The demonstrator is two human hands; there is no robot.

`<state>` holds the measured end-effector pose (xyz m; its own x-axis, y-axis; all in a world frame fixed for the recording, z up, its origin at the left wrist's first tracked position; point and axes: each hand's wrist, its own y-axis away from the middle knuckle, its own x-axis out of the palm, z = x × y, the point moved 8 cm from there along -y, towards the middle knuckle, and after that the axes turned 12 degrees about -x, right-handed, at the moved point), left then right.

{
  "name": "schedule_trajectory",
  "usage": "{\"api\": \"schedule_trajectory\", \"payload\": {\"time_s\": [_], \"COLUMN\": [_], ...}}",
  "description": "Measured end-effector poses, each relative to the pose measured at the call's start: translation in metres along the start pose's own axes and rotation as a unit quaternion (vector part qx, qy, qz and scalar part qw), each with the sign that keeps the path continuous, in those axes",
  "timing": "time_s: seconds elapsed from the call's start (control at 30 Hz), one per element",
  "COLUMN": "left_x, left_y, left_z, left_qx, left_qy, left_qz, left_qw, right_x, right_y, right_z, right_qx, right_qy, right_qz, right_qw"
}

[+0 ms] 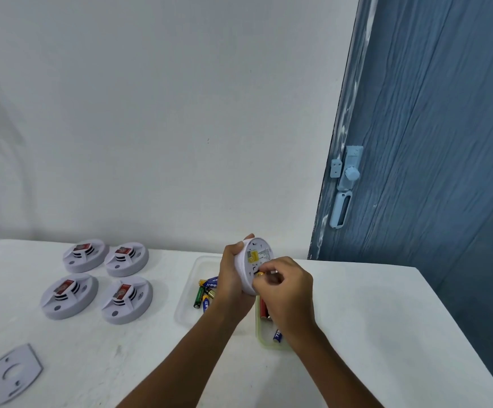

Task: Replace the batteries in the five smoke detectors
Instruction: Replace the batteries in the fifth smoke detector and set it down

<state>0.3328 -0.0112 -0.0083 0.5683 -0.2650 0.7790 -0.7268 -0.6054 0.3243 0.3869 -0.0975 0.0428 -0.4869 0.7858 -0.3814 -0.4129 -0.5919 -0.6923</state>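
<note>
White-covered table (357,334) carries all items. To the left of the clear plastic tray (190,293) stand 4 round white smoke detectors (98,282) in a 2-by-2 group, faces up. A flat white mounting plate (11,373) lies well left of and nearer than the tray. Above the tray, the left hand (233,282) grips a fifth round white detector (254,265), back exposed. The right hand (285,293) pinches a yellow-tipped battery (259,273) at the detector's back. Loose batteries (205,293) lie in the tray; a second green-rimmed tray (258,328) just right of it holds more.
</note>
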Motion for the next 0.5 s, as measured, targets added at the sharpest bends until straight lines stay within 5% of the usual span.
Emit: {"api": "schedule_trajectory", "payload": {"time_s": [0.33,0.43,0.5], "left_x": [-0.004,-0.005,-0.008], "left_y": [-0.003,-0.005,-0.008], "left_z": [-0.001,-0.003,-0.010], "left_qx": [-0.039,-0.032,-0.012], "left_qy": [-0.030,-0.048,-0.059], "left_qz": [0.011,0.010,0.011], "left_qw": [0.999,0.998,0.998], "right_x": [0.012,0.004,-0.008], "right_y": [-0.007,-0.013,-0.018], "right_z": [-0.008,-0.008,-0.021], "right_qx": [-0.064,-0.075,-0.006], "right_qy": [-0.062,-0.092,-0.141], "right_qz": [0.167,0.126,0.064], "right_qw": [0.982,0.985,0.988]}}
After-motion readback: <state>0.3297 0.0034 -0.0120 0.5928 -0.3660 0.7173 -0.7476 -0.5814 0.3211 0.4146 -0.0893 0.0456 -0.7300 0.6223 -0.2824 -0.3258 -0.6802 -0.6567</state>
